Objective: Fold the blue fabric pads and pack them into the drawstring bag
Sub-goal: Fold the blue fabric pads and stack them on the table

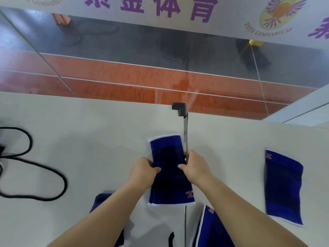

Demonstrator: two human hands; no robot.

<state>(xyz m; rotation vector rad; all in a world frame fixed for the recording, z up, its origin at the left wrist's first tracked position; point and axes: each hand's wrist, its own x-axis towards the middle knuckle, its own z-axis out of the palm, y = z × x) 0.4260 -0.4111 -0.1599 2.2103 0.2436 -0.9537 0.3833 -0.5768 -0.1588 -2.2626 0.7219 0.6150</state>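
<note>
Both hands' grip pinches blue pad (169, 168); black cord (35, 168) lies left.

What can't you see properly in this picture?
Head view only:
- Drawstring bag: not recognisable; only a black cord shows, cut by the left edge.
- Pad by the left arm: mostly covered by that arm.
- Bottom pad: cut off by the lower edge.
- Held pad: both hands cover its sides.

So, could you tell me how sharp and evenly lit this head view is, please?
Head view: the held blue pad and both hands are fairly sharp; the black cord at left is smeared; straight table edges bow with wide-angle distortion; the glass partition carries hazy reflections; shadows are soft.
</note>
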